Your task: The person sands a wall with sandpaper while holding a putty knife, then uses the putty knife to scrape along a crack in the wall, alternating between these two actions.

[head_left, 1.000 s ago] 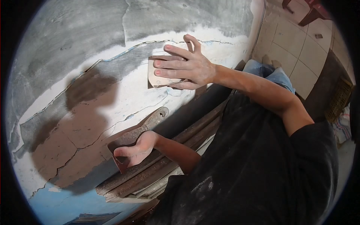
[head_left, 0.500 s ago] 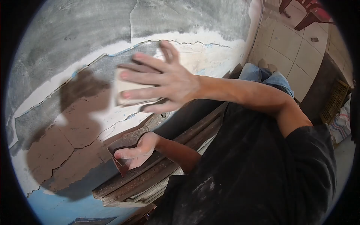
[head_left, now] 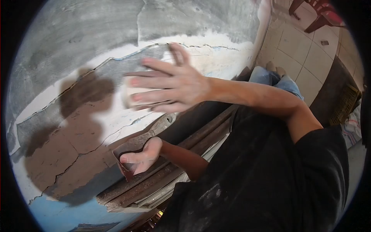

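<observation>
My right hand [head_left: 176, 87] is stretched across to the wall [head_left: 185, 19], its back toward me and its fingers spread flat. Under those fingers lies a cream-coloured flat pad [head_left: 129, 92]; motion blur hides its exact kind. Lower down, my left hand [head_left: 145, 154] grips a putty knife [head_left: 160, 124], with the thumb along its wide brown blade. The worn handle, with a hole at its end, points up toward the right hand. White filler [head_left: 216, 39] runs along a long crack in the grey plaster.
Dark shadows fall on a bare brown patch [head_left: 75, 143] of wall. Stacked dark lengths [head_left: 131, 189] lie along the wall beneath my left arm. A red chair [head_left: 324, 19] stands on the tiled floor [head_left: 293, 46]. At the right are a yellow crate [head_left: 346, 102] and striped cloth [head_left: 352, 129].
My right hand and the pad have shifted slightly right. Their shadow looks different on the wall, and more of the putty knife's handle shows. The left hand keeps its grip.
</observation>
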Demonstrator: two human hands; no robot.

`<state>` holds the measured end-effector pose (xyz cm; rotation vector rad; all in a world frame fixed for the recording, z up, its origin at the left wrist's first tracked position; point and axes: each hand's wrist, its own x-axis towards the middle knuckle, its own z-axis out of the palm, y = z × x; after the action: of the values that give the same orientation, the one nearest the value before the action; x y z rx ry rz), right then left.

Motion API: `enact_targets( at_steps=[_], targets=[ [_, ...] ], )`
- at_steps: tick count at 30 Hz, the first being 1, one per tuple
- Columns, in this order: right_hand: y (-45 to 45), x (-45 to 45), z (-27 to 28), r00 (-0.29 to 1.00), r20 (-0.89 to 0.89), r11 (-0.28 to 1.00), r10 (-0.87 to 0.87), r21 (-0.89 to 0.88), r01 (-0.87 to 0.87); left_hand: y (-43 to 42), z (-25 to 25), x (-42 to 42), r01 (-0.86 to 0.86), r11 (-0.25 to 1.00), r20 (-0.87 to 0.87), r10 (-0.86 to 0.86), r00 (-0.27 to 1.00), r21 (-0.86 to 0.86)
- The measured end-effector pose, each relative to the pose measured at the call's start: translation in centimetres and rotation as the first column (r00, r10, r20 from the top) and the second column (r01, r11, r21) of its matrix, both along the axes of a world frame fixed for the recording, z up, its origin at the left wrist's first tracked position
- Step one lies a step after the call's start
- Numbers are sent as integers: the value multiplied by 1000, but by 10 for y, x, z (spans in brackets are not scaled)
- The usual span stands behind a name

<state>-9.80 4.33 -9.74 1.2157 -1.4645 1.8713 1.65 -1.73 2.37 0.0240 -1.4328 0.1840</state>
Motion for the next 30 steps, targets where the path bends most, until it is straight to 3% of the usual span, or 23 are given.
enact_targets(
  at_steps=[2, 6, 10, 12, 14, 17, 18, 21, 24, 27, 30],
  targets=[
    [13, -1, -40, 999, -30, 996, -10, 84, 13, 10, 3, -12, 5, 1000, 7, -5, 1000, -17],
    [10, -10, 5, 999, -17, 999, 38, -37, -39, 15, 1, -12, 31, 999, 42, -33, 999, 43],
    [-2, -12, 1, 999, -39, 997, -21, -76, 17, 10, 3, -12, 35, 999, 36, -35, 999, 19],
    [11, -10, -51, 997, -70, 996, -32, 79, 38, 10, 1, -14, 25, 999, 0, -25, 1000, 40],
    [21, -15, -55, 997, -82, 984, 0, 180, 15, 6, -2, -11, 17, 998, -34, -15, 999, 64],
    [5, -21, -12, 990, -92, 994, -106, 22, 108, 6, -1, -3, -76, 992, -13, 78, 997, 103],
    [4, -23, 0, 985, -110, 989, -132, 50, 138, 6, 0, -2, -125, 987, -10, 127, 992, 105],
    [-12, -18, -29, 978, -106, 983, -182, -39, 179, 15, 0, -15, -36, 996, -5, 37, 999, 87],
    [-3, -20, -59, 979, -106, 984, -174, 5, 176, 14, -2, -14, -6, 987, -27, 10, 1000, 158],
    [11, -16, -37, 991, -50, 990, -122, 72, 125, 23, 2, -30, -7, 1000, 29, 7, 1000, -6],
    [0, -18, -11, 995, 0, 995, -101, 4, 101, 6, -3, -9, -83, 993, -38, 87, 995, 86]
  ],
)
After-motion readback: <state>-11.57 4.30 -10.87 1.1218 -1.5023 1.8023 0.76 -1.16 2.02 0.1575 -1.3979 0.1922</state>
